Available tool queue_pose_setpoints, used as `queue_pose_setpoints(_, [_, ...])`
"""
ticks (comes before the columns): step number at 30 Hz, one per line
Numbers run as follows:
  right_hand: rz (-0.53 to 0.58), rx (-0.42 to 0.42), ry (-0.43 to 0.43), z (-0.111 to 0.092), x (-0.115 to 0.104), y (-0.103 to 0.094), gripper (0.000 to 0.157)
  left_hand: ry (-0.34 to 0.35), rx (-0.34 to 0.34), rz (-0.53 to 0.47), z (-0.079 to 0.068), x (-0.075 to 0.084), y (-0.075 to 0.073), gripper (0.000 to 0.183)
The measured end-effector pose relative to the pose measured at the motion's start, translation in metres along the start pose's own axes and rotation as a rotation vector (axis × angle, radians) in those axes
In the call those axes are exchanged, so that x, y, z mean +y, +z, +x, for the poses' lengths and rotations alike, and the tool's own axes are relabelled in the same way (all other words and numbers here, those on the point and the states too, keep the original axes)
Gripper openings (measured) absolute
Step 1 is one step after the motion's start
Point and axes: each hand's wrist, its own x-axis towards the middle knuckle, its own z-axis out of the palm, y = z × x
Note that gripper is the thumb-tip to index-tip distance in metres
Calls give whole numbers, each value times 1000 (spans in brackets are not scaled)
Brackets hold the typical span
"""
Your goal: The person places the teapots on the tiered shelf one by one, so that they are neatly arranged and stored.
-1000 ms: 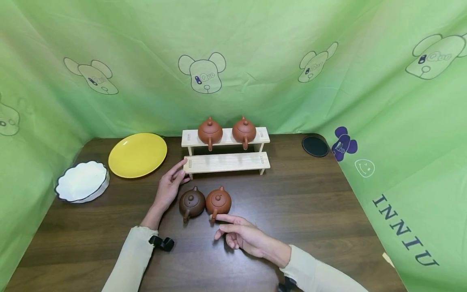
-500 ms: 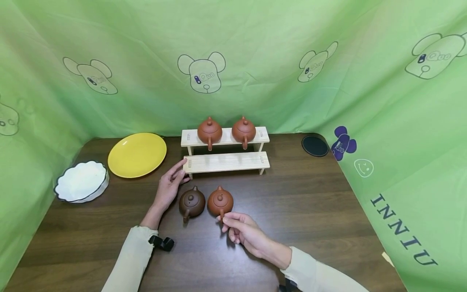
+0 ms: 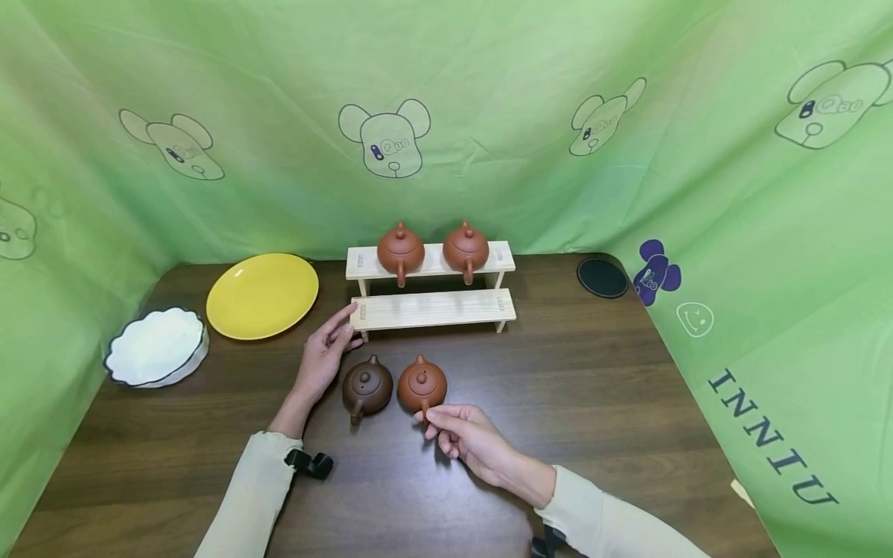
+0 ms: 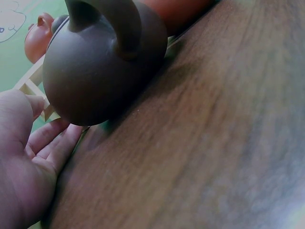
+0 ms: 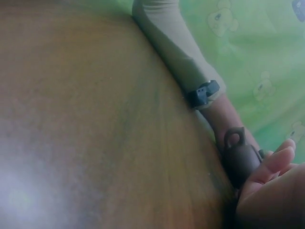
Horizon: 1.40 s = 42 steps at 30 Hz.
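Note:
My right hand (image 3: pixel 474 442) pinches the handle of a reddish-brown clay teapot (image 3: pixel 422 381), which sits upright on the table with its spout facing the stand. Just left of it stands a dark brown teapot (image 3: pixel 367 382), a small gap between them. At the left end of the low wooden step (image 3: pixel 432 310), my left hand (image 3: pixel 321 363) rests with extended fingers touching the corner. Two more reddish teapots, left (image 3: pixel 401 252) and right (image 3: pixel 466 249), stand on the taller step (image 3: pixel 434 260) behind. In the right wrist view the held teapot is hidden.
A yellow plate (image 3: pixel 262 297) and a white scalloped dish (image 3: pixel 156 349) lie at the left. At the back right is a dark round coaster (image 3: pixel 603 277). Green printed cloth (image 3: pixel 488 155) surrounds the wooden table (image 3: pixel 593 403) at the back and sides.
My right hand has gone from touching the handle with outstretched fingers to pinching it. The reddish teapot has shifted slightly right, away from the dark one. My left hand has stayed put.

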Motion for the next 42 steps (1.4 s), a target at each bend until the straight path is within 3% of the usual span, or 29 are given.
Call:
queue_pose_setpoints(7, [-3,42,-13,2,-1,1,21,6,5,6,0,0,0,46])
queue_pose_setpoints(16, [-52,90,-26,4,-1,0,22,17,-1,7,0,-2,1,47])
queue_pose_setpoints(27, [-44,88,-37,3,-4,-2,19,19,-1,-2,1,-2,1,47])
queue_pose_setpoints(42, [-61,83,-103,7,-27,1,22,18,0,8,-1,-1,1,47])
